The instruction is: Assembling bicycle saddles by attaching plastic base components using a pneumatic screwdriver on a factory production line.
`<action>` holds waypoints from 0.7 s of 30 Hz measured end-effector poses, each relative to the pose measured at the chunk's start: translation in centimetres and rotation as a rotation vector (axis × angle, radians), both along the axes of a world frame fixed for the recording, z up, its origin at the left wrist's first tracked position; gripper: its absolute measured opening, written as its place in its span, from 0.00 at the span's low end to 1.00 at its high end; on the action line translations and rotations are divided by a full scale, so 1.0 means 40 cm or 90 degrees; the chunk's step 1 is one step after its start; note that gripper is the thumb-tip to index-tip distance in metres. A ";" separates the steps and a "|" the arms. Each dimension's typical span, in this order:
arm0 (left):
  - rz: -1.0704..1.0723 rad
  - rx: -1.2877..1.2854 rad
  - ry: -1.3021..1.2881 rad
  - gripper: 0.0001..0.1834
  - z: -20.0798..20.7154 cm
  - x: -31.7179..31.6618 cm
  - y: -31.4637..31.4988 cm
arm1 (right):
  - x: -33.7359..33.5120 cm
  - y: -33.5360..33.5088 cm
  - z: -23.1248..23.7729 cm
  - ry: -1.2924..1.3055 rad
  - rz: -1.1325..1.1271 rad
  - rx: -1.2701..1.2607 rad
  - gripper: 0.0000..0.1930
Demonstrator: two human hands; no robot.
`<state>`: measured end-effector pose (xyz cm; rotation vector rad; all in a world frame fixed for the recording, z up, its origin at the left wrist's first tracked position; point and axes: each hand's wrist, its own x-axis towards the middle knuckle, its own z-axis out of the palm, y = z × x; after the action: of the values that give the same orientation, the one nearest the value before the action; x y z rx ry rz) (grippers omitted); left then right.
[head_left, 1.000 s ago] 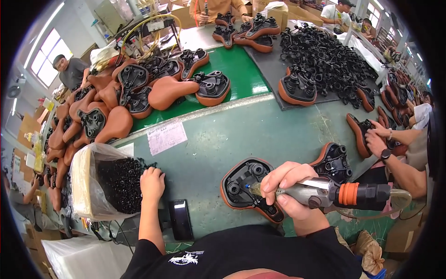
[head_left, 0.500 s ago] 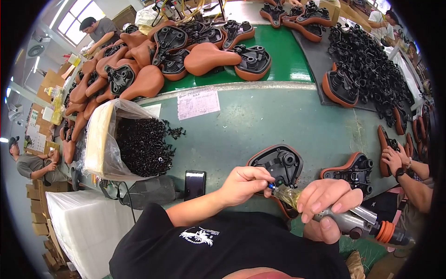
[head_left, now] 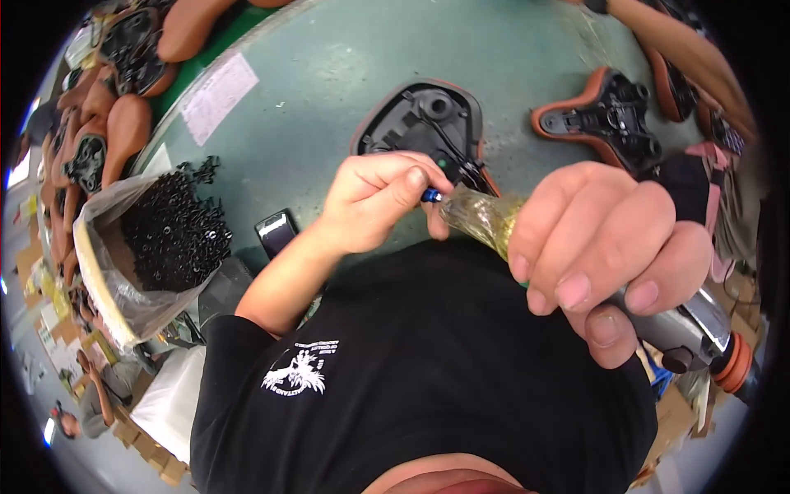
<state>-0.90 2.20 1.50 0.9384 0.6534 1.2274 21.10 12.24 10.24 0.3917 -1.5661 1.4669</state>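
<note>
My right hand (head_left: 609, 247) is wrapped round a silver air screwdriver (head_left: 679, 333) with orange rings at its rear end. Clear yellowish wrapping (head_left: 485, 218) covers its front, which points left. At the tip, the fingers of my left hand (head_left: 370, 198) pinch a small blue piece (head_left: 431, 195); its exact kind is too small to tell. Just beyond my hands lies a bicycle saddle (head_left: 420, 123), black underside up with a brown rim, partly hidden by my left hand. A second upturned saddle (head_left: 597, 115) lies to its right.
At the left stands a plastic-lined box (head_left: 99, 263) of small black screws, some spilled onto the green table (head_left: 313, 74). A phone (head_left: 276, 233) lies beside it. Brown saddles (head_left: 127, 136) are heaped at the far left. Another person's arm (head_left: 675, 49) reaches in at the right.
The view has tipped down and turned, so the table things appear higher. Both hands and the air screwdriver look closer, my left fingers still at its tip. The co-worker's arm has shifted.
</note>
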 end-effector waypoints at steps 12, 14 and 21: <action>-0.056 0.387 0.677 0.32 -0.116 -0.087 0.298 | 0.003 0.014 -0.019 -0.142 -0.238 0.017 0.17; -0.025 0.319 0.551 0.25 -0.149 -0.087 0.288 | -0.016 0.030 -0.051 -0.107 -0.230 -0.026 0.17; 0.064 0.220 0.531 0.20 -0.132 -0.060 0.258 | -0.068 0.070 -0.109 -0.159 -0.246 0.014 0.16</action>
<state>-3.29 12.52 -3.78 1.7571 1.1668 1.0231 18.38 15.02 5.90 -0.0875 -1.7392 1.2306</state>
